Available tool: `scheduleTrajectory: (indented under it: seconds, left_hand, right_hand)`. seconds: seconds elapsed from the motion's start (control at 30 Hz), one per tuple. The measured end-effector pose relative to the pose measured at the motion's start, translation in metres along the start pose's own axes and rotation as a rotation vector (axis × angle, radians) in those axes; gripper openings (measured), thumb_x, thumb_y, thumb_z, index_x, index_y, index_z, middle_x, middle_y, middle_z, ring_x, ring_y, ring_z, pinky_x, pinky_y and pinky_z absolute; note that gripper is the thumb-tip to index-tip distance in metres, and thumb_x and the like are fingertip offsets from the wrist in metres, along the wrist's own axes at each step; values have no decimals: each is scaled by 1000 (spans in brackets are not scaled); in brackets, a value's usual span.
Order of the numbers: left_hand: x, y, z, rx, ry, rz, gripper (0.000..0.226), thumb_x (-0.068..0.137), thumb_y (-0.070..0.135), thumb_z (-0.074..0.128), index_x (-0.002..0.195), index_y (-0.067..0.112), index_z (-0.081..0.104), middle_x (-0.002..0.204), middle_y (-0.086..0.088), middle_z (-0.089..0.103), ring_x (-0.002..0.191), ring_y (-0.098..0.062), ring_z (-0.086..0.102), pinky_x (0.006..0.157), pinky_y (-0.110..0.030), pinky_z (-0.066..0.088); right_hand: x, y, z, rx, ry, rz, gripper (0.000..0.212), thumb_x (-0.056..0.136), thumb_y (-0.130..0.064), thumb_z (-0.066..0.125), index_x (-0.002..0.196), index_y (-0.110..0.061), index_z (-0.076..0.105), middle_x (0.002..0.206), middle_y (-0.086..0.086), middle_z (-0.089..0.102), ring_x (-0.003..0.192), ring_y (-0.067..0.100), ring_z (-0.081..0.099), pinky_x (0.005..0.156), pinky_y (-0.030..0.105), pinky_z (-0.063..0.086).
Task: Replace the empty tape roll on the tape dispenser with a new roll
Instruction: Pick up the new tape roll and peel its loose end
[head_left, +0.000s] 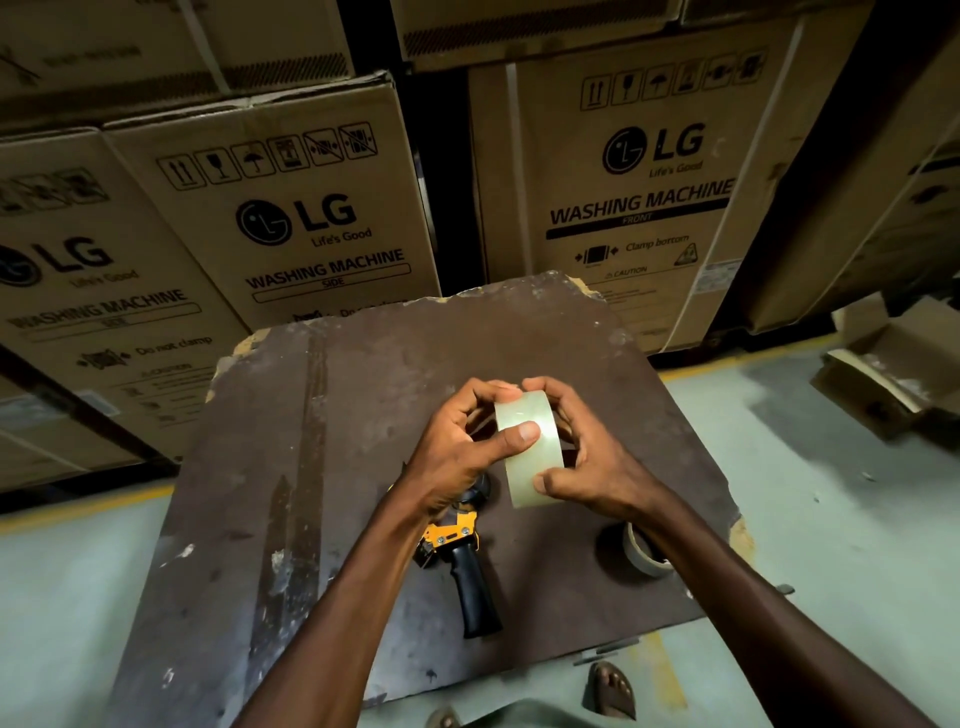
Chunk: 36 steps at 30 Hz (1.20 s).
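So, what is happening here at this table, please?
A person holds a new roll of clear tape in both hands above a worn brown table. The left hand presses its thumb on the roll's outer face, and the right hand grips the other side, perhaps looking for the tape's end. The yellow and black tape dispenser lies on the table under the hands, with no roll visible on it. The empty cardboard core lies on the table to its right.

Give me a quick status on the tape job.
Both hands, left and right, on new tape roll. Dispenser on board, no roll. Empty core set aside. Nothing blocking.
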<state>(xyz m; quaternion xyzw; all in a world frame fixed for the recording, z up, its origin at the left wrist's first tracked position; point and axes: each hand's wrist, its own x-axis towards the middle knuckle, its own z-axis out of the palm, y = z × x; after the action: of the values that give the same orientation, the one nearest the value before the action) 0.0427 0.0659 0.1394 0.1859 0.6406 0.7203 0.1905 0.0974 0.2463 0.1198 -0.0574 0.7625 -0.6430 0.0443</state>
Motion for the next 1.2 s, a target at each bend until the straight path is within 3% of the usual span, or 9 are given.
scheduleTrajectory:
  seconds: [0.13,0.23,0.3,0.4,0.6,0.83,0.97,1.1,1.2]
  left_hand:
    - [2,-4,4,-16,39,-8,36,73,18,80,101,7,61,109,6,68,104,-17,66,94,-48,52]
    - [5,-6,6,3,131,13,6,82,15,72,84,16,66,100,3,70,91,-19,65,83,-46,51]
    - [7,-7,3,77,142,11,10,88,15,71,79,16,65,95,1,71,84,-16,64,77,-40,51]
    - [7,-4,-2,238,111,10,13,92,18,68,90,5,69,91,-1,73,81,-9,66,74,-28,53]
    - [4,1,-6,305,77,15,29,70,32,83,96,20,77,110,4,70,104,-16,69,93,-35,54]
    - [8,8,-2,398,155,134,13,80,16,80,90,7,80,94,-5,68,84,-8,66,76,-24,54]
    - [7,13,0,282,269,123,10,81,14,78,88,7,79,90,-8,74,81,-9,69,75,-26,56]
    - [6,12,7,39,382,6,3,84,12,75,86,10,77,80,-4,77,75,-10,71,69,-24,57]
    - [5,7,13,-147,467,-74,6,86,12,73,86,7,76,85,-11,77,81,-21,73,71,-30,59]
  right_hand:
    - [0,-1,-1,-23,3,14,89,61,-26,72,141,-34,35,137,-2,52,120,18,59,88,36,58]
    - [1,-2,-1,-57,-11,31,88,59,-21,74,139,-36,39,132,2,54,115,20,61,85,38,60]
    - [1,0,0,-68,-31,54,87,62,-12,75,138,-37,41,128,4,57,112,22,62,85,45,61]
    - [0,3,-3,-94,-41,77,87,64,-9,75,138,-40,41,127,1,59,112,19,63,86,48,60]
    - [1,-2,-10,-104,-35,75,89,64,-13,75,141,-42,39,131,0,56,110,20,64,81,40,62]
    - [5,-5,-16,-191,-40,62,96,59,-25,73,145,-44,35,135,-8,51,120,14,56,91,39,59]
    - [4,-5,-19,-112,-14,41,98,59,-37,78,147,-43,36,143,-13,49,125,7,55,95,30,55]
    - [1,-3,-22,20,184,33,94,59,-52,79,144,-36,44,141,-10,52,117,5,61,85,22,56]
    - [3,2,-19,80,380,95,89,60,-66,75,140,-39,46,132,-3,61,114,13,64,87,38,61]
